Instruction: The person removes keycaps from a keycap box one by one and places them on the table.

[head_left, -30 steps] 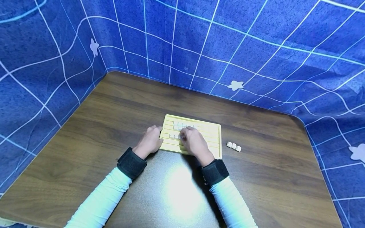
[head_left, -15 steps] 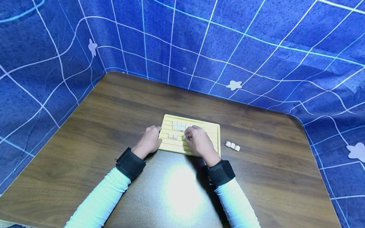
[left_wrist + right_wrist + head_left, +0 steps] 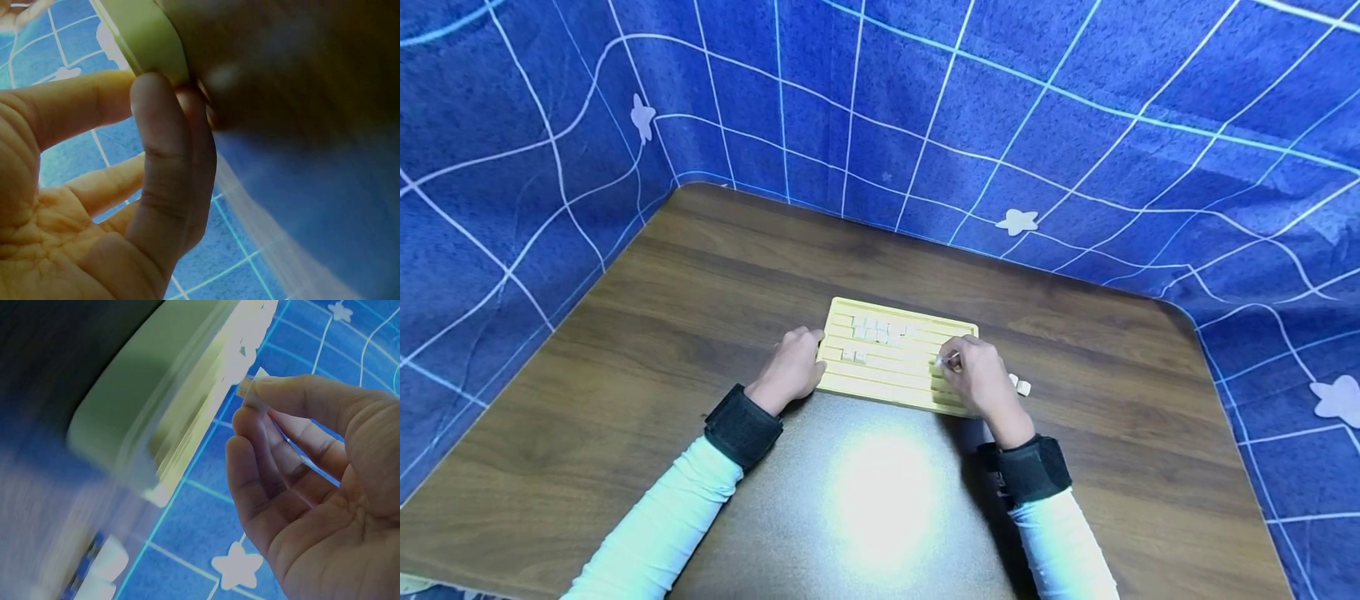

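Note:
A yellow ridged tray (image 3: pixel 880 388) lies on the table. My left hand (image 3: pixel 792 367) grips its left edge, and in the left wrist view the thumb and fingers (image 3: pixel 164 125) pinch the tray's corner. Over the tray's right part, my right hand (image 3: pixel 983 377) holds a small white keycap (image 3: pixel 252 394) between thumb and fingertips. Two keycaps (image 3: pixel 853 357) sit in a lower row at the tray's left. Farther up, several more keycaps (image 3: pixel 871 330) fill two neighbouring rows.
Loose white keycaps (image 3: pixel 1024 388) lie on the wooden table (image 3: pixel 737 258) just right of the tray, partly hidden by my right hand. A blue curtain (image 3: pixel 820 100) with white lines and stars encloses the table's back and sides.
My right hand has lifted a keycap out of the lower row, leaving two there, and moved right with it to the tray's right part. My left hand stays on the tray's edge.

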Available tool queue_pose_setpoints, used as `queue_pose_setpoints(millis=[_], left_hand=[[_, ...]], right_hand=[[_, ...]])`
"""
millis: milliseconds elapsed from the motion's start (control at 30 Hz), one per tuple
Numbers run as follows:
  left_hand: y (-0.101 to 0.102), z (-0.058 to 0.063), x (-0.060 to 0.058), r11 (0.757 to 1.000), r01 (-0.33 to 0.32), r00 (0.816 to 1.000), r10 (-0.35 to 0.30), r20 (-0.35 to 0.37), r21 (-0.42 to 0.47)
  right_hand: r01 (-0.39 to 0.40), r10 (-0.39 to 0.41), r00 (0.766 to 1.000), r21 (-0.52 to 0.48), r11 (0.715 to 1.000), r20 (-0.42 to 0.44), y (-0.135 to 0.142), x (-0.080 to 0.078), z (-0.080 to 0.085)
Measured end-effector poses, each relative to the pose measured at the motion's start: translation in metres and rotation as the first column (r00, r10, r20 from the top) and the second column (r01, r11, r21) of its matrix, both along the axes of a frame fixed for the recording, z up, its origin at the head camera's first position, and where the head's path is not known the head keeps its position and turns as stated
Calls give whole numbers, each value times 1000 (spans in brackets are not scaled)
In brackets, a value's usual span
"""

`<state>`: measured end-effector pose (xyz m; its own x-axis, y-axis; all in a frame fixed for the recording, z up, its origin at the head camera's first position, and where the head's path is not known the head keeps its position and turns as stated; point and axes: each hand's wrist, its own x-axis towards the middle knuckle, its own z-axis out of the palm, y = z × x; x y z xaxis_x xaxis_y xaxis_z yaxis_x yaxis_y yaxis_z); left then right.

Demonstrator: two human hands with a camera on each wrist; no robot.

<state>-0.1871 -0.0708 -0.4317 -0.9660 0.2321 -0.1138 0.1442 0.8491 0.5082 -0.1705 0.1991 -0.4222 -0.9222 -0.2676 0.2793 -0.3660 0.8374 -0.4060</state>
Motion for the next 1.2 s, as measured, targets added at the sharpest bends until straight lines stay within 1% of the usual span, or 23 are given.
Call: queue_pose_setpoints(millis=[133, 300, 600, 867, 1100, 1200], left_hand=[[-1, 0, 0, 1000, 2, 1000, -2, -3, -2], [0, -1, 0, 1000, 3, 1000, -3, -18, 4], [1, -2, 0, 1000, -10, 1000, 10, -15, 1], [2, -2, -1, 1000, -3, 1000, 3, -30, 3], [2, -1, 0, 1000, 0, 1000, 0, -23, -10], [2, 0, 0, 1000, 2, 1000, -2, -17, -11]], right_hand=[[16, -17, 1000, -15, 1000, -20, 12, 2, -2], [39, -38, 998, 14, 999, -57, 29, 8, -7], [87, -85, 994, 26, 996, -75, 59, 17, -13], [118, -116, 992, 57, 991, -40, 68, 21, -17], [117, -114, 992, 63, 991, -55, 74, 24, -21], [123, -121, 992, 67, 990, -42, 77, 24, -22]])
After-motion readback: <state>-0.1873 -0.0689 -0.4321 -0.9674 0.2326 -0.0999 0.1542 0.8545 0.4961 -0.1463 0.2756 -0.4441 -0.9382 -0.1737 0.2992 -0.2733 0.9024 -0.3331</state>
